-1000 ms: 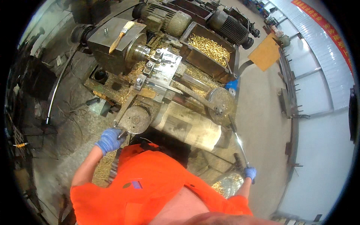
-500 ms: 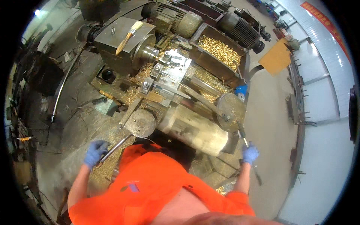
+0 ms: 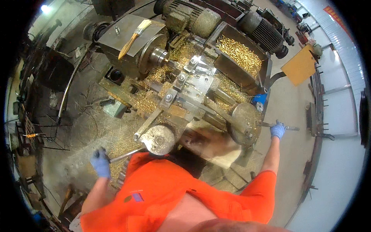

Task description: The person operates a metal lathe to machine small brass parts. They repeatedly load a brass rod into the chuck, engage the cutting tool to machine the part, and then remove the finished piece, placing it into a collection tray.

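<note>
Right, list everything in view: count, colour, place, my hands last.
machine block: 1, grey, upper left
brush: 1, pale bristles, brown handle, on the block
ribbed motors: 2, greyish, top
bin: 1, dark, upper right
small pieces: uncountable, brass-coloured, in the bin
shavings: uncountable, golden, between block and discs
discs: 2, grey, centre-left and centre-right
levers: 2, grey, one at each disc
sheet: 1, tan, between the discs
panel: 1, yellow-brown, right of the bin
box: 1, pale green, below the block
banner: 1, red, top right
garment: 1, orange, lower middle
left hand: 1, blue-gloved, at a lever's end
right hand: 1, blue-gloved, on the other lever
</note>
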